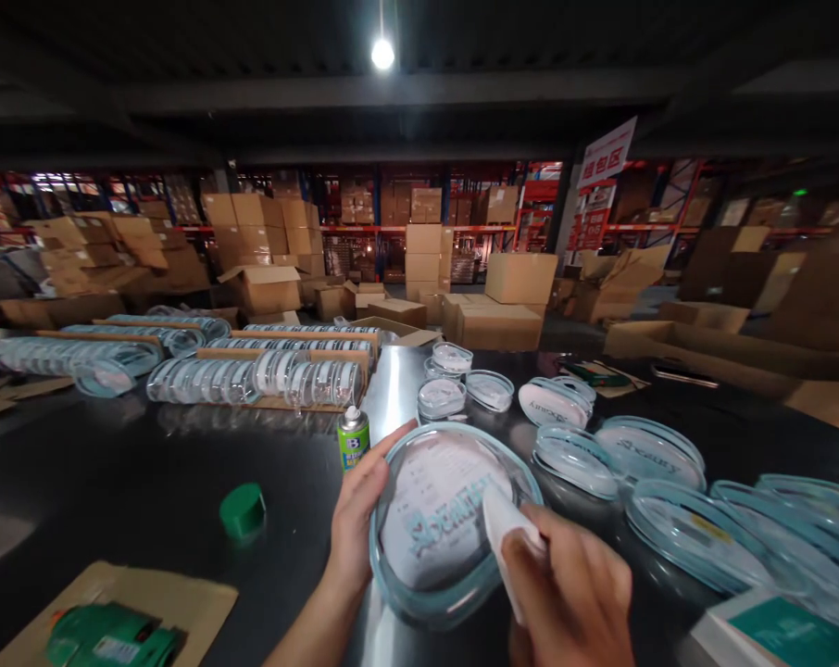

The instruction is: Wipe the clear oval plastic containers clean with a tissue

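Note:
My left hand grips the left rim of a clear oval container with a pale blue edge, tilted toward me; lettering shows on its pale inner face. In my right hand is a folded white cloth, its tip against the container's face at the right side. A green spray can with a white nozzle stands just beyond my left hand. To the left lies a round green cap on the dark table.
Several similar containers lie to the right, with smaller ones beyond. Rows of round lids stand at the back left. A green tool rests on cardboard near left. A teal-and-white box sits near right. Cardboard boxes stand behind.

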Available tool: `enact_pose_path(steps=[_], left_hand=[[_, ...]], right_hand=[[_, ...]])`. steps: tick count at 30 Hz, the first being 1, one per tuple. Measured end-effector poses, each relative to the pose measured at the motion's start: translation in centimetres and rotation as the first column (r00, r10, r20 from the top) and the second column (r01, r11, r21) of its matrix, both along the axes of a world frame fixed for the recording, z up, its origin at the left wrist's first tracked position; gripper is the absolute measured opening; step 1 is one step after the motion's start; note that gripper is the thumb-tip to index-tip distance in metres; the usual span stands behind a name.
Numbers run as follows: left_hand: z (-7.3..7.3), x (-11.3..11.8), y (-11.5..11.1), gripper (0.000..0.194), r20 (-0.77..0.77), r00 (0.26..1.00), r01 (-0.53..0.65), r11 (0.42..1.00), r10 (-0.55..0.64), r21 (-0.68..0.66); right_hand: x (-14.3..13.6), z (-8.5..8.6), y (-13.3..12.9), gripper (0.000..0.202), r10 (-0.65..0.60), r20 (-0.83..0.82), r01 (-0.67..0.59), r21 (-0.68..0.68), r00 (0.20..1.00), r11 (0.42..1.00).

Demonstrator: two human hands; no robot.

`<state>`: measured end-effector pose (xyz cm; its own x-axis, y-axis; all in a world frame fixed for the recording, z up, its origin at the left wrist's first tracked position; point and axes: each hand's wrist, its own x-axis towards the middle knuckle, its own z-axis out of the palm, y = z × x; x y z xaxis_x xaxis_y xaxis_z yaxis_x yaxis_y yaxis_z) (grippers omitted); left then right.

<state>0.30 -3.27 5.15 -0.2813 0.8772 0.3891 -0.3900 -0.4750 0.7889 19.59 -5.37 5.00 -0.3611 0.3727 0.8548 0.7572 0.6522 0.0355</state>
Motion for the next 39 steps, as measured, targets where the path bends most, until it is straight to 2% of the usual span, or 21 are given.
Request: enact_pose_path(steps=[4,7,10,13,17,22,26,30,35,39], left_hand=[[0.1,0.6,-0.7,0.045,-0.070,0.997,0.020,1.000,-0.021,-0.020],[0.0,0.9,-1.0,0.042,-0.144,0.990,0.002,1.000,-0.004,-0.021],[-0.1,1.0,-1.0,0.039,-0.151,0.988,0.009,1.000,-0.013,-0.030],[-0.1,1.1,-1.0,0.037,-0.160,0.987,0.005,0.999,-0.012,-0.043],[-0.2,1.3,-1.1,0.035,-0.200,0.979,-0.040,0.999,0.035,-0.018],[-0.4,1.5,-1.1,0.033,-0.219,0.972,-0.095,0.995,0.090,-0.010],[-0.7,2.0,-0.9,0.034,-0.212,0.971,-0.111,0.994,0.111,0.012],[-1.0,2.1,-0.7,0.036,-0.173,0.978,-0.122,0.992,0.117,-0.021],[-1.3,2.2,-0.6,0.034,-0.239,0.960,-0.144,0.989,0.146,0.026],[-1.3,2.3,-0.6,0.036,-0.185,0.977,-0.113,0.993,0.107,-0.023]], right_hand=[[-1.8,0.8,0.8,0.035,-0.054,0.021,0.053,0.049,0.998,0.997],[-3.3,0.9,1.2,0.031,-0.069,0.043,0.065,0.087,0.997,0.994],[-4.4,0.6,1.2,0.017,0.009,0.034,-0.012,0.084,0.999,0.996],[-4.5,0.6,1.0,0.022,0.064,0.049,-0.068,0.068,0.997,0.995],[-4.1,1.2,1.3,0.023,-0.084,0.060,0.079,0.080,0.995,0.994],[-4.3,1.3,1.5,0.021,-0.015,0.086,0.008,0.092,0.996,0.996],[-4.8,1.2,1.8,0.022,-0.152,0.019,0.151,0.059,0.988,0.987],[-5.3,0.8,2.1,0.025,0.000,-0.023,0.002,0.083,1.000,0.997],[-5.4,0.6,2.4,0.024,-0.164,-0.047,0.166,0.040,0.985,0.985],[-6.0,0.8,2.4,0.023,-0.027,-0.056,0.030,0.049,0.998,0.998]])
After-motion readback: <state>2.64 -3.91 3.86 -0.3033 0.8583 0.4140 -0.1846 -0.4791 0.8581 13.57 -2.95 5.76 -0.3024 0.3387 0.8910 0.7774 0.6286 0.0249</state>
